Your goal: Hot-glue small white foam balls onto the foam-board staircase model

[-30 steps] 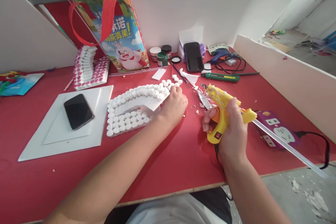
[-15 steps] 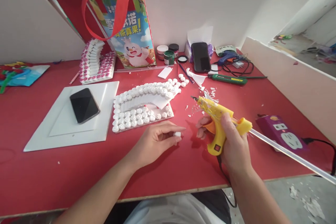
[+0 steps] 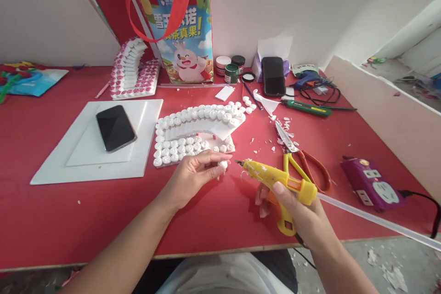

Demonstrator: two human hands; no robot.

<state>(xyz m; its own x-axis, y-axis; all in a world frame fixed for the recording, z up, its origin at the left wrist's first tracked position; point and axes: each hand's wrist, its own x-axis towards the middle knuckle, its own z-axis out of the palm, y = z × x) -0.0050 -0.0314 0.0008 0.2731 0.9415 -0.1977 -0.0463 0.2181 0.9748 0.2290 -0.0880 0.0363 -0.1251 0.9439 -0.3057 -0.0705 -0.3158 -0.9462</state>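
Observation:
My left hand (image 3: 201, 172) pinches a small white rosette (image 3: 223, 164) between thumb and fingers, just in front of a white board model (image 3: 165, 161) edged with rows of similar rosettes. In my right hand (image 3: 296, 211) is a yellow hot glue gun (image 3: 275, 177), its nozzle pointing left, a short way from the rosette. A long clear glue stick (image 3: 375, 220) sticks out of the gun's back. The model's curved strip of steps rises above its base, and my left fingers hide part of its front edge.
Scissors (image 3: 313, 170) with red and yellow handles lie behind the glue gun among white scraps. A purple power socket (image 3: 374, 188) stands at right. Phone (image 3: 116, 127) on white boards (image 3: 51, 170) at left. A pink-dotted model (image 3: 134, 73), gift bag (image 3: 189, 55) and paint jars (image 3: 231, 73) stand behind.
My left hand has raised the rosette a little and moved it left. The glue gun has come lower and its nozzle nearer the rosette, uncovering the scissors. The view has shifted slightly.

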